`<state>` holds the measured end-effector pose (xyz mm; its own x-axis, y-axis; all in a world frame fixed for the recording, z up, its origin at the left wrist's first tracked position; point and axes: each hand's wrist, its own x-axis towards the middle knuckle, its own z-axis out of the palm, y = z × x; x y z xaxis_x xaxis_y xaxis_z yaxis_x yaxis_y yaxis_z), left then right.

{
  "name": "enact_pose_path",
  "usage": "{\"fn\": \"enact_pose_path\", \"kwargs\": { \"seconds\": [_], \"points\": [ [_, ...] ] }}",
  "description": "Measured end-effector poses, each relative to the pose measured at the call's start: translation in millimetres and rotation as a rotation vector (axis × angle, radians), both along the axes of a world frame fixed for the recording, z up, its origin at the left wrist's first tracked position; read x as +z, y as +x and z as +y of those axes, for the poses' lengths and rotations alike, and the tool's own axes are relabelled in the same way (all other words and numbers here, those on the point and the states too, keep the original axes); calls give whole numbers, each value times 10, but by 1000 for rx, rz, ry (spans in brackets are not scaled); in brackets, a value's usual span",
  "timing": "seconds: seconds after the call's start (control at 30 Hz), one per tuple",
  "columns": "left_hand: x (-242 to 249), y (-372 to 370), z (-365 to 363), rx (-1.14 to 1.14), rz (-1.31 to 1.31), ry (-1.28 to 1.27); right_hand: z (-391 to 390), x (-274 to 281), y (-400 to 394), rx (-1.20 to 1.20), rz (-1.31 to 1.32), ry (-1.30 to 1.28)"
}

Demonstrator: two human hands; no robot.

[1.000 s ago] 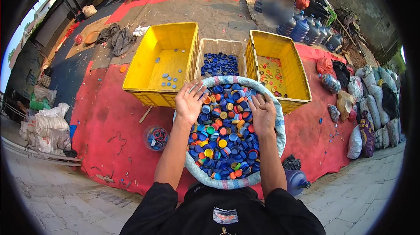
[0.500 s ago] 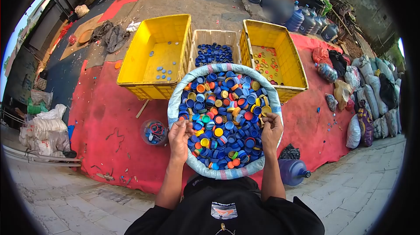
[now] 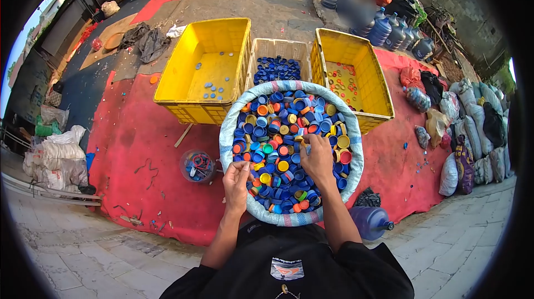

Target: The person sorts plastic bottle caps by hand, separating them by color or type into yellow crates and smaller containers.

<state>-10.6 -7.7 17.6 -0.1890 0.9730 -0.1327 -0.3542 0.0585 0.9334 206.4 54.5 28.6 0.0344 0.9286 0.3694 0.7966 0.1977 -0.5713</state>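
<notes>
A large round sack (image 3: 356,132) with a rolled light-blue rim stands in front of me, full of mixed plastic bottle caps (image 3: 283,168), mostly blue with some orange, red, yellow and green. My right hand (image 3: 318,161) reaches over the middle of the pile, its thumb and fingers closed at a yellowish bottle cap (image 3: 301,138). At the sack's left rim, my left hand (image 3: 236,185) is held with its fingertips pinched together. Whatever lies between those fingertips is too small to make out.
Behind the sack are a yellow crate (image 3: 203,65) with a few grey caps, a whitish crate (image 3: 281,48) of blue caps, and another yellow crate (image 3: 356,57) with red and orange caps. A clear tub (image 3: 197,166) sits left; a large water bottle (image 3: 370,223) lies right.
My right hand has moved left from the sack's right rim to the middle of the caps. My left hand has shifted slightly down and right in view, still pinched.
</notes>
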Motion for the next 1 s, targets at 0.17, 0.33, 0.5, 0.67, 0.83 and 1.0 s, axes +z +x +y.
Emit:
{"fn": "enact_pose_path", "kwargs": {
  "seconds": [0.17,0.33,0.5,0.67,0.83,1.0],
  "points": [
    [37,14,-65,-5,28,-8,364,-29,-152,-29,-31,15],
    [-7,-4,-157,2,3,-27,611,-125,-213,-71,-69,40],
    [43,-23,-171,5,2,-28,707,-187,-254,-85,-85,-9],
    [-161,-10,-102,-31,240,7,734,-188,-248,-88,-44,-26],
    [13,177,284,-90,792,201,585,49,-163,-114,558,-175],
    [-80,397,831,-114,1216,496,254,126,141,1,1298,-298]
  ]
}}
